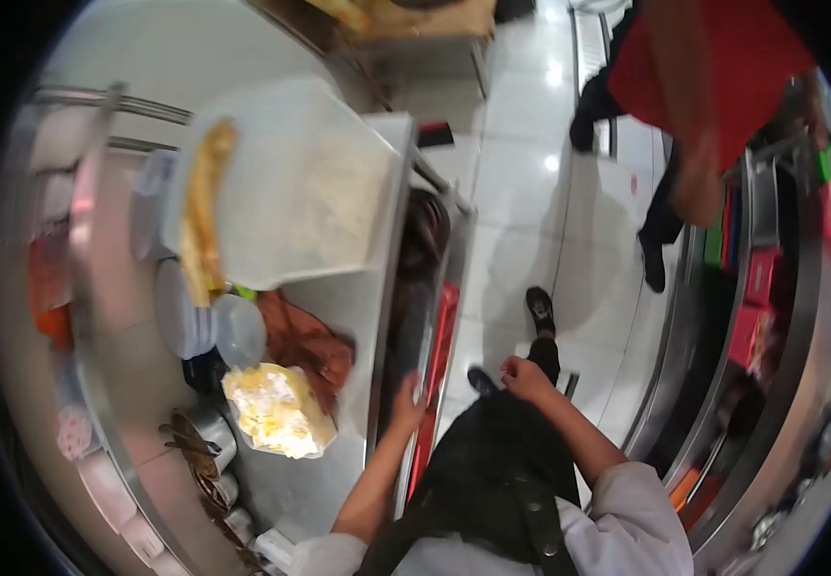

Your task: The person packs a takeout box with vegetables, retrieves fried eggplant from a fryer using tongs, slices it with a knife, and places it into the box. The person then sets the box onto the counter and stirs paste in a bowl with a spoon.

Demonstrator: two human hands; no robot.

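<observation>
My left hand (pixel 409 405) is at the side of the steel counter (pixel 362 336), against or just beside the edge of a red-trimmed steel front (pixel 442 355). Blur hides how its fingers lie there. My right hand (pixel 528 378) hangs before my dark apron (pixel 506 446), its fingers curled in, and nothing shows in it. On the counter, nearest my left hand, sits a clear container (pixel 281 411) heaped with yellow and white food. Beside it lies a crumpled reddish-brown cloth (pixel 310 346).
A large translucent bin (pixel 281 192) stands on the counter beyond the cloth, near stacked white containers (pixel 185 307). A person in a red top (pixel 713 77) stands ahead on the right. Shelves with pink boxes (pixel 756 307) line the right side of the tiled floor (pixel 521 192).
</observation>
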